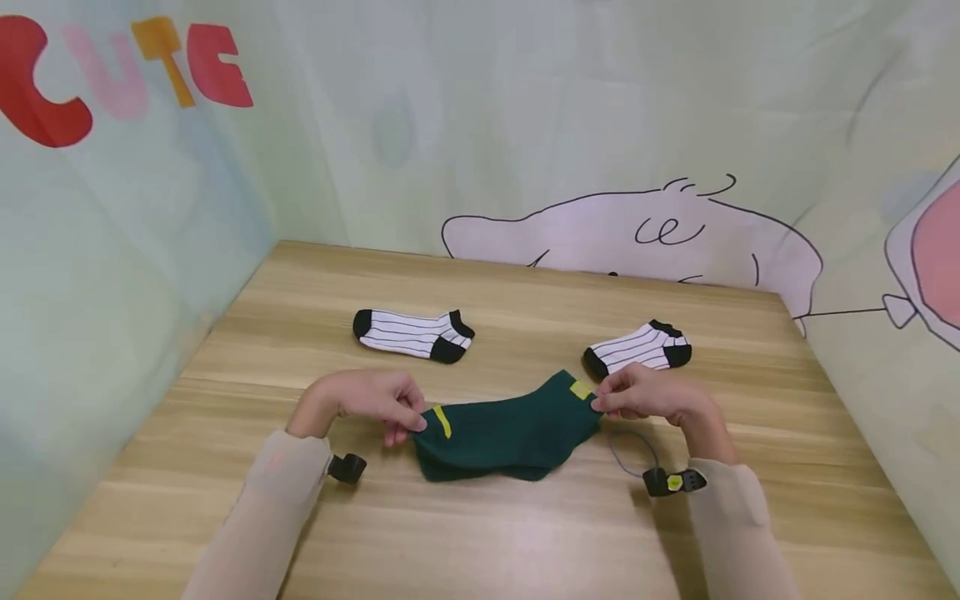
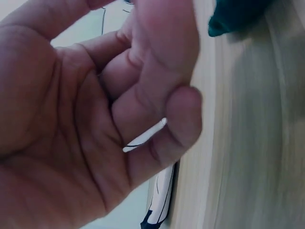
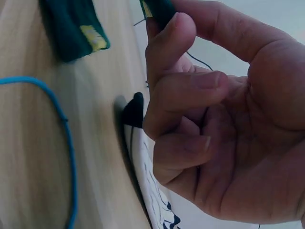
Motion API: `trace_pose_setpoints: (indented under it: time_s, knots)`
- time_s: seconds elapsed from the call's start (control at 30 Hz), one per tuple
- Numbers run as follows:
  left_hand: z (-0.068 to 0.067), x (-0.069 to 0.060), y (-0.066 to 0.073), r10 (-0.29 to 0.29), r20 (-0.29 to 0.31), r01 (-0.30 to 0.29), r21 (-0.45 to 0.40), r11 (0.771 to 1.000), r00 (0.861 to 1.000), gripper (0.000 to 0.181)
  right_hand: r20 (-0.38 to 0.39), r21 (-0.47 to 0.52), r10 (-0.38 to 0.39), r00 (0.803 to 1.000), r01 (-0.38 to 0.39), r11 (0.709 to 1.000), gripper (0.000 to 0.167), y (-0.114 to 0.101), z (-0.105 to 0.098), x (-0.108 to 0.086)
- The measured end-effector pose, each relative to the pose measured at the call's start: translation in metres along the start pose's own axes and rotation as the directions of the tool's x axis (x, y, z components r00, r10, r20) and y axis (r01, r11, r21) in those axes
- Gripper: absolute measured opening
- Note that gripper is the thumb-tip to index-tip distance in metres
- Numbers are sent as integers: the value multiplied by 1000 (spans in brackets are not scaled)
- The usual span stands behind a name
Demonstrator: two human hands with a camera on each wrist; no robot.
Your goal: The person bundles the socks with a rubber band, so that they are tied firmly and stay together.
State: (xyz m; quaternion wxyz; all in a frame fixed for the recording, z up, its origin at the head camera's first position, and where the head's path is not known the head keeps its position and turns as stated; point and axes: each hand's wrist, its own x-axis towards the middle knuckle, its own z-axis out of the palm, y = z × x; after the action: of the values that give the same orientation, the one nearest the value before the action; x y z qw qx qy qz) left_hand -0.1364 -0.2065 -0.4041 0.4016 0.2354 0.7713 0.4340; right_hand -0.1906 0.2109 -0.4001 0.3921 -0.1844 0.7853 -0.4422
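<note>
Now, the left hand [image 1: 377, 402] pinches the toe and the right hand [image 1: 651, 392] the cuff of a dark green fabric sock with yellow marks [image 1: 502, 425], its long axis running crosswise between them, neither nearer, over a matching green sock [image 3: 72, 34] on the wood-grain bench [image 1: 480, 546].

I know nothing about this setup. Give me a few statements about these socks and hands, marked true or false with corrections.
1. The left hand pinches a green sock. True.
2. The right hand holds nothing. False: it pinches the green sock's opposite end.
3. Two striped socks lie on the table. True.
4. The striped socks touch each other. False: they lie apart.
5. A yellow patch shows near the right hand. True.
</note>
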Motion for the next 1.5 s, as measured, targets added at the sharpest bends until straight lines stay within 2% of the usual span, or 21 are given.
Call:
trace_pose_setpoints:
  time_s: [0.13,0.27,0.37,0.5,0.7,0.8,0.97,1.1,1.23,1.3,1.43,1.5]
  knots:
    - [1,2,-2,-32,4,32,6,999,999,20,-11,-56,40,999,-41,998,16,0,6,5]
    - [3,4,-1,-102,-14,102,32,994,995,16,-12,-130,66,998,-67,989,14,-1,13,8]
    - [7,5,0,-171,-58,174,56,983,984,14,-29,-173,72,997,-76,982,14,-2,17,10]
    - [11,8,3,-230,-99,236,55,970,968,18,-105,-216,75,992,-97,972,17,-5,20,15]
    - [13,15,7,-227,-103,232,45,972,969,19,-172,-268,108,979,-152,951,21,-7,24,20]
    - [15,20,8,-242,-120,248,45,968,963,17,-193,-300,114,975,-169,939,19,-7,25,22]
    - [17,25,12,-269,-213,288,63,956,939,16,-247,-317,99,964,-177,932,18,-6,24,25]
    - [16,29,15,-255,-267,299,136,945,929,17,-298,-308,95,950,-190,932,20,-2,24,27]
    - [13,33,16,-235,-325,317,227,921,916,17,-380,-303,69,922,-195,933,22,2,25,28]
    - [10,37,16,-217,-370,332,281,901,903,16,-414,-307,52,909,-193,932,23,2,26,28]
    - [3,45,15,-170,-470,378,395,837,866,19,-456,-320,40,889,-205,925,22,3,24,31]
    - [0,47,15,-167,-508,410,414,813,845,20,-473,-327,34,880,-211,921,22,2,22,34]
